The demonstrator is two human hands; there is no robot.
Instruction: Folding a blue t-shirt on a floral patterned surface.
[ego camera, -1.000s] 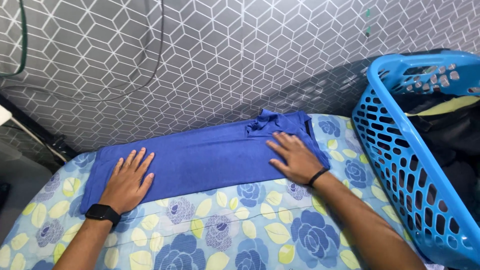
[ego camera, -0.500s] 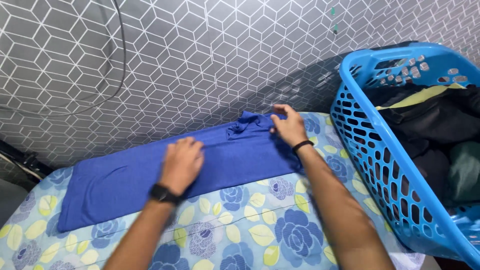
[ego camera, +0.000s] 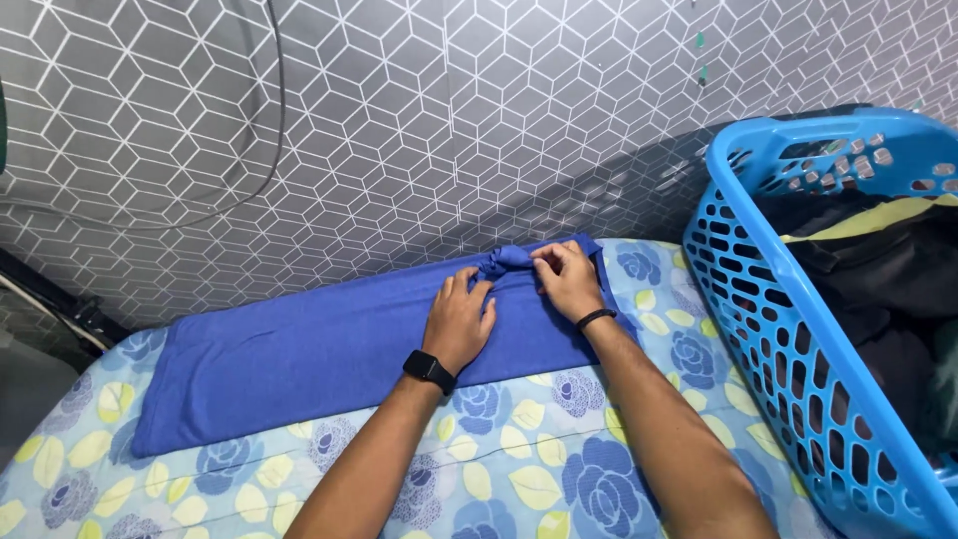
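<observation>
A long blue garment (ego camera: 329, 349), soft knit cloth folded into a flat narrow band, is lying across a bed (ego camera: 519, 479) covered in a sheet printed with blue roses and yellow leaves. The band is running from the lower left up toward the wall, and its far right end is bunching into a small crumpled knot of fabric.

The left hand (ego camera: 459, 321) is resting flat on the cloth just left of that bunch, palm down, fingers extended and slightly spread, pressing the fabric. A black watch (ego camera: 429, 370) is sitting on its wrist. The right hand (ego camera: 567, 280) is lying beside it at the bunched end, fingers curled and pinching the gathered cloth between thumb and fingertips; a thin black band (ego camera: 596, 318) is circling that wrist.

Behind the bed, a grey wall (ego camera: 449, 120) patterned with white cube outlines is rising, with a thin cable (ego camera: 269, 130) hanging along it. At the right, a blue plastic laundry basket (ego camera: 758, 329) with a perforated wall is standing just beside the bed, holding dark clothes (ego camera: 878, 299) and a yellowish piece.
</observation>
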